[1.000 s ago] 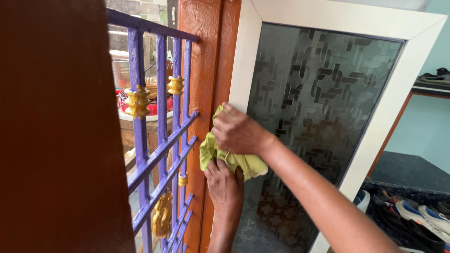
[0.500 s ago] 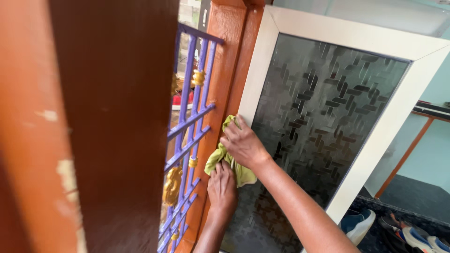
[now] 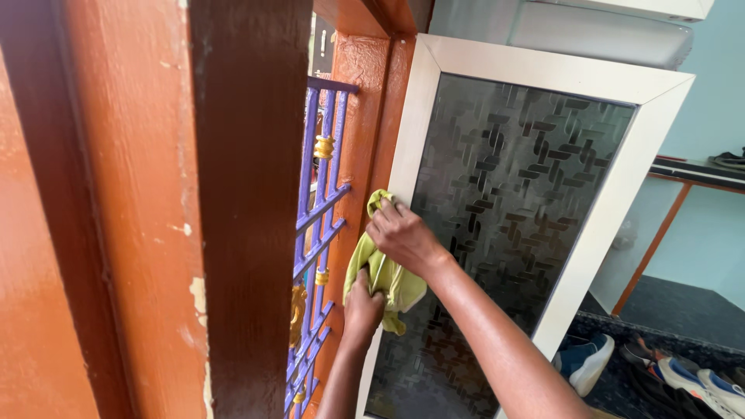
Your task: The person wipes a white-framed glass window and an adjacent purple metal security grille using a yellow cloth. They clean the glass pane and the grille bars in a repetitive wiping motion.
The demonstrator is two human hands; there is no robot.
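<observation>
A yellow-green cloth (image 3: 384, 275) is pressed against the left white frame (image 3: 403, 155) of a window shutter with dark patterned glass (image 3: 504, 217). My right hand (image 3: 400, 233) lies flat on top of the cloth, at the frame's inner edge. Just below it, my left hand (image 3: 363, 306) grips the cloth's hanging lower part. Both forearms come up from the bottom of the view.
A purple window grille (image 3: 318, 233) with gold knobs stands left of the shutter, set in an orange-brown wooden frame (image 3: 365, 116). A wide brown wooden post (image 3: 155, 209) fills the left. Shoes (image 3: 582, 361) lie on the dark floor at lower right, near a shelf.
My view has swung right and drawn back; the brown post now covers more of the left. Both hands stay on the cloth at the shutter's left frame, the right hand slightly higher.
</observation>
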